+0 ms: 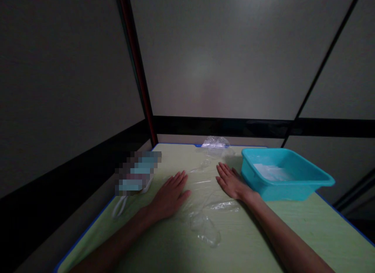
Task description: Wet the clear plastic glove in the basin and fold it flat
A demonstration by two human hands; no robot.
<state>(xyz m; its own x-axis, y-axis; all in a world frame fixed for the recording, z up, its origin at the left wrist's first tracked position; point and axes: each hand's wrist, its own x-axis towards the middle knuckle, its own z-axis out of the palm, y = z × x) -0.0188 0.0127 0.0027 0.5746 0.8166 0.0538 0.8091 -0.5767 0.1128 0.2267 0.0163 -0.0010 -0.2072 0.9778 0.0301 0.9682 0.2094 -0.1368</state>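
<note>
A clear plastic bag (202, 202) lies spread on the light green table, wrinkled and shiny in places. On its left side my left hand (170, 195) rests flat, fingers stretched out and holding nothing. My right hand (231, 182) lies palm down on the other side, fingers extended, close to the blue plastic basin (293, 183). Between the hands the thin film shows creases and a crumpled near end. Its exact outline is hard to make out.
White sheets (271, 172) lie inside the basin. More crumpled clear plastic (216, 143) sits at the table's far edge. A blurred-out object with a white strap (119, 205) lies at the left edge. Walls (216, 69) stand behind and to the left of the table (164, 241).
</note>
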